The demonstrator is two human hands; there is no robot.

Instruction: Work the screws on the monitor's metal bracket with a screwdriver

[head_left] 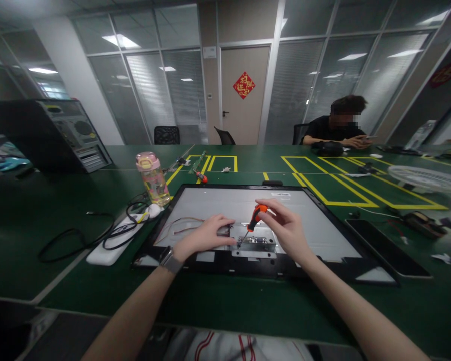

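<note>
A monitor panel [206, 200] lies on the table with its pale metal back up and a black frame around it. At its lower middle is a metal bracket [253, 254]. My right hand [287, 228] is closed around the orange and black handle of a screwdriver [256, 216], tilted with its shaft pointing down-left and its tip at the bracket. My left hand [205, 235] lies at the bracket's left side, thumb and fingers stretched apart, fingertips at its edge. Thin wires [178, 225] run across the panel left of that hand.
Left of the panel are a white power strip [115, 240] with black cables and a pink-lidded bottle [153, 178]. Another screwdriver [202, 177] lies behind. A black slab-like device [387, 248] lies at right. A computer tower [48, 135] stands far left; a person [334, 128] sits across the table.
</note>
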